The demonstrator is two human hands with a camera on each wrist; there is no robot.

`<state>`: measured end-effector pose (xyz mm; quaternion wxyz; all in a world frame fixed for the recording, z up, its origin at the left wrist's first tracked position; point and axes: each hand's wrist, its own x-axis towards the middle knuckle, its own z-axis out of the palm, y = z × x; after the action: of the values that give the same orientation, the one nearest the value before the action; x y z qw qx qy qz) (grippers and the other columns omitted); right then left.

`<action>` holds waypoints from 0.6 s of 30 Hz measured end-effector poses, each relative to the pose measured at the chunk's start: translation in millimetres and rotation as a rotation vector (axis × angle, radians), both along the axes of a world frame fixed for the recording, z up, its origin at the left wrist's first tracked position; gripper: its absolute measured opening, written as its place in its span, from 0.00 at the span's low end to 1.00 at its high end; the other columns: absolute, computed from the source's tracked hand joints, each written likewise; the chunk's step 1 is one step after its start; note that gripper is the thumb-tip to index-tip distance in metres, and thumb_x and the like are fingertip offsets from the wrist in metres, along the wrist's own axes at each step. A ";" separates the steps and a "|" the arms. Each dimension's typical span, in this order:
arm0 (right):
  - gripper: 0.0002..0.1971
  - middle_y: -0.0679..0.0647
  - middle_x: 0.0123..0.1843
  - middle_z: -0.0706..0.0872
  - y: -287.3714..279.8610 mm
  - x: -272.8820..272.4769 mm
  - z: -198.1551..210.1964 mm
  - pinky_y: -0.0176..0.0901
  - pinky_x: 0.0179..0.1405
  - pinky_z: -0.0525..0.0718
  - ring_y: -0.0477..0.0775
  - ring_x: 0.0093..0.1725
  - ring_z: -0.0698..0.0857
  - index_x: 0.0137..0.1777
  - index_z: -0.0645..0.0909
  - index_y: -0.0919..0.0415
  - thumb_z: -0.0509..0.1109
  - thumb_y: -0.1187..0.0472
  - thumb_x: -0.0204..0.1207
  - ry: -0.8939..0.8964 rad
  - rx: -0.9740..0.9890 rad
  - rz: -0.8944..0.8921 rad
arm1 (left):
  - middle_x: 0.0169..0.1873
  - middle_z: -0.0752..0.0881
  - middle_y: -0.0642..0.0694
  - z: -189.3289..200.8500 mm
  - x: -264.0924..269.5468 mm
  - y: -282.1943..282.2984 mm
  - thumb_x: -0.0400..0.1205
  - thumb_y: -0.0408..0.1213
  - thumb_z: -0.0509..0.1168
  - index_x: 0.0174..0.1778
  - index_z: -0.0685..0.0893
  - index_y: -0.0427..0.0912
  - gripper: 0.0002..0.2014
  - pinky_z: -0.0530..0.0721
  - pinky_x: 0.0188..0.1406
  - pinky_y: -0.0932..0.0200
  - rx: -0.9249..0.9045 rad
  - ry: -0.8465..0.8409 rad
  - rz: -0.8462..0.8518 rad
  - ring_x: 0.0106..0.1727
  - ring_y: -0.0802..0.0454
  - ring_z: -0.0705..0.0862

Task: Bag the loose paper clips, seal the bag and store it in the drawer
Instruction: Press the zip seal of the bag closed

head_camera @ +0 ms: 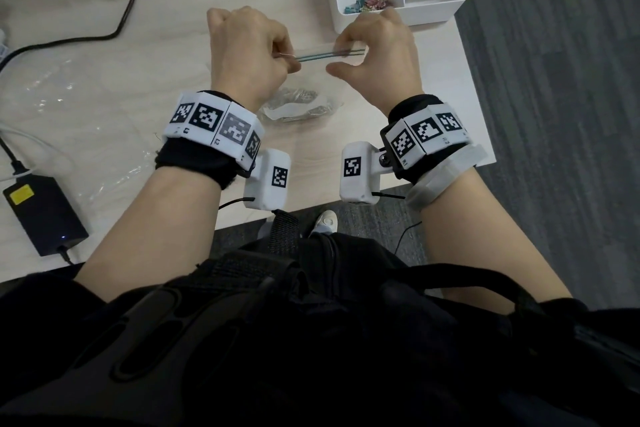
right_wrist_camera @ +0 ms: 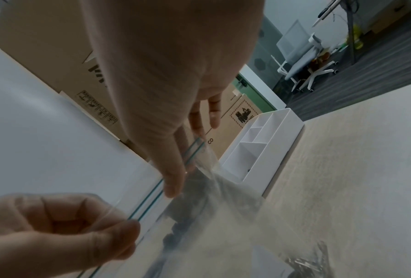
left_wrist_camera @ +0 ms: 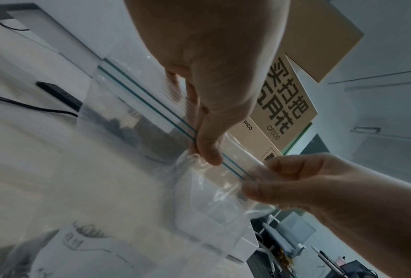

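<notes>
Nearest in the head view are the person's two forearms, each with a marker band and a small white camera box at the wrist; beyond them the left hand is curled tight, thumb and forefinger pinching the left end of the bag's zip strip; the right hand pinches the same strip towards its right end, thumb below and forefinger above, its other fingers loosely spread. The clear bag hangs from the strip between the hands, its lower part resting on the desk just in front of the wrists, with a silvery heap of paper clips inside; whether the strip is fully pressed closed cannot be told.

The left wrist view shows the two green lines of the strip running under the left thumb to the right hand's fingertips, a detail the head view blurs; the right wrist view shows the right thumb lying along the strip and the left hand's pinch at its other end.

Beyond the right hand stands a white organiser with coloured clips in one compartment; left of the left hand lie crumpled clear plastic, a black cable and a power adapter.
</notes>
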<state>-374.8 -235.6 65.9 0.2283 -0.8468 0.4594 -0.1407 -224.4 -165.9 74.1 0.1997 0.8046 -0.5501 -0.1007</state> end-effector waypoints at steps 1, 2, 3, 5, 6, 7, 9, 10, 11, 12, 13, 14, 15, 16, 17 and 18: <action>0.11 0.48 0.51 0.88 0.6 1.2 2.2 0.51 0.63 0.74 0.58 0.63 0.77 0.49 0.88 0.54 0.76 0.52 0.68 -0.006 0.013 0.009 | 0.42 0.87 0.45 -0.6 -0.8 0.8 0.73 0.48 0.72 0.43 0.89 0.47 0.10 0.63 0.59 0.52 -0.003 -0.001 -0.009 0.57 0.44 0.76; 0.11 0.47 0.50 0.89 1.2 3.7 3.6 0.51 0.62 0.74 0.58 0.62 0.77 0.49 0.88 0.53 0.77 0.51 0.68 -0.010 0.022 0.022 | 0.43 0.87 0.45 -1.1 -2.0 1.5 0.73 0.49 0.72 0.43 0.89 0.48 0.10 0.63 0.59 0.52 -0.006 -0.007 -0.024 0.58 0.45 0.75; 0.10 0.47 0.49 0.90 2.2 7.1 4.3 0.51 0.61 0.75 0.57 0.60 0.78 0.49 0.89 0.52 0.77 0.52 0.68 -0.008 0.020 0.042 | 0.43 0.87 0.45 -0.5 -3.8 2.8 0.73 0.49 0.72 0.44 0.89 0.48 0.10 0.63 0.60 0.51 -0.010 -0.015 -0.039 0.59 0.46 0.75; 0.07 0.49 0.48 0.90 4.3 14.1 4.0 0.47 0.58 0.73 0.57 0.58 0.78 0.47 0.90 0.54 0.75 0.56 0.71 0.023 -0.012 0.078 | 0.45 0.87 0.46 1.7 -5.3 5.5 0.73 0.49 0.71 0.46 0.89 0.48 0.11 0.63 0.62 0.49 -0.016 -0.021 -0.055 0.61 0.47 0.73; 0.06 0.50 0.48 0.90 5.1 16.1 3.3 0.44 0.55 0.71 0.57 0.58 0.78 0.46 0.90 0.56 0.74 0.58 0.71 0.042 -0.025 0.082 | 0.46 0.87 0.47 2.6 -4.3 7.3 0.73 0.50 0.71 0.47 0.89 0.49 0.12 0.64 0.62 0.48 -0.014 -0.018 -0.052 0.61 0.46 0.72; 0.05 0.51 0.48 0.90 5.1 16.9 2.0 0.43 0.54 0.70 0.57 0.58 0.78 0.45 0.90 0.57 0.74 0.60 0.72 0.050 -0.030 0.072 | 0.46 0.87 0.47 3.4 -1.7 9.6 0.72 0.52 0.72 0.48 0.88 0.49 0.14 0.64 0.62 0.47 -0.007 -0.021 -0.046 0.62 0.46 0.72; 0.05 0.54 0.48 0.89 4.0 16.4 -1.4 0.42 0.57 0.72 0.56 0.57 0.79 0.44 0.89 0.58 0.72 0.63 0.71 0.051 -0.024 0.034 | 0.46 0.87 0.48 2.4 7.5 14.8 0.68 0.55 0.73 0.47 0.88 0.50 0.17 0.64 0.62 0.46 0.011 -0.049 -0.009 0.62 0.46 0.72; 0.05 0.55 0.48 0.89 3.3 15.5 -2.6 0.43 0.59 0.73 0.56 0.56 0.79 0.44 0.88 0.58 0.71 0.64 0.71 0.056 -0.019 0.018 | 0.44 0.87 0.47 1.5 12.2 16.6 0.68 0.56 0.73 0.46 0.88 0.49 0.17 0.64 0.62 0.46 0.008 -0.054 0.026 0.62 0.46 0.73; 0.05 0.56 0.49 0.89 3.4 15.8 -3.4 0.44 0.60 0.73 0.56 0.56 0.79 0.44 0.88 0.58 0.70 0.65 0.71 0.062 -0.017 0.012 | 0.43 0.87 0.47 0.5 16.9 18.5 0.68 0.56 0.72 0.45 0.88 0.49 0.17 0.64 0.61 0.46 -0.002 -0.046 0.066 0.61 0.46 0.74; 0.06 0.55 0.50 0.88 3.9 16.4 -4.1 0.44 0.59 0.72 0.56 0.57 0.79 0.44 0.87 0.58 0.69 0.65 0.72 0.070 -0.017 0.011 | 0.41 0.87 0.46 -0.7 20.2 19.7 0.68 0.56 0.72 0.44 0.89 0.48 0.17 0.64 0.61 0.47 -0.012 -0.032 0.098 0.60 0.46 0.75; 0.06 0.54 0.50 0.88 4.5 17.4 -4.4 0.42 0.58 0.70 0.55 0.59 0.78 0.45 0.86 0.57 0.68 0.65 0.73 0.081 -0.022 0.013 | 0.41 0.87 0.45 -1.5 21.8 20.3 0.68 0.56 0.72 0.43 0.89 0.47 0.17 0.64 0.61 0.47 -0.017 -0.019 0.114 0.58 0.45 0.77; 0.07 0.53 0.51 0.88 5.3 18.5 -4.2 0.41 0.55 0.66 0.54 0.60 0.77 0.46 0.86 0.56 0.67 0.65 0.74 0.097 -0.030 0.016 | 0.41 0.87 0.44 -2.4 22.2 20.6 0.69 0.56 0.72 0.43 0.89 0.46 0.17 0.64 0.61 0.48 -0.016 -0.009 0.117 0.56 0.45 0.78; 0.07 0.52 0.52 0.88 5.9 19.4 -4.0 0.40 0.53 0.63 0.53 0.61 0.76 0.47 0.85 0.56 0.66 0.64 0.74 0.113 -0.041 0.018 | 0.41 0.88 0.43 -3.3 21.9 20.8 0.69 0.55 0.72 0.42 0.89 0.45 0.17 0.64 0.60 0.48 -0.014 -0.002 0.117 0.55 0.45 0.79; 0.07 0.51 0.52 0.88 5.9 20.0 -3.2 0.41 0.53 0.63 0.53 0.62 0.76 0.47 0.85 0.55 0.66 0.63 0.75 0.129 -0.056 0.021 | 0.41 0.88 0.43 -4.7 21.9 20.5 0.69 0.55 0.72 0.42 0.89 0.45 0.17 0.64 0.60 0.49 -0.014 0.005 0.117 0.53 0.45 0.80; 0.07 0.50 0.52 0.89 5.5 20.2 -2.0 0.42 0.55 0.64 0.53 0.63 0.76 0.48 0.85 0.54 0.66 0.61 0.74 0.142 -0.070 0.025 | 0.40 0.88 0.43 -5.7 22.0 20.0 0.69 0.55 0.73 0.42 0.89 0.45 0.17 0.63 0.60 0.50 -0.016 0.014 0.115 0.52 0.46 0.81; 0.07 0.49 0.52 0.89 5.1 19.8 -0.4 0.44 0.57 0.65 0.54 0.63 0.76 0.49 0.86 0.53 0.68 0.58 0.74 0.147 -0.075 0.032 | 0.40 0.88 0.43 -6.9 22.2 20.0 0.69 0.54 0.73 0.42 0.89 0.44 0.16 0.63 0.60 0.50 -0.018 0.021 0.113 0.51 0.46 0.80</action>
<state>-355.1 -230.5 65.5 0.1645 -0.8699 0.4560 -0.0917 -202.2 -145.9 67.2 0.2182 0.8313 -0.5027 -0.0927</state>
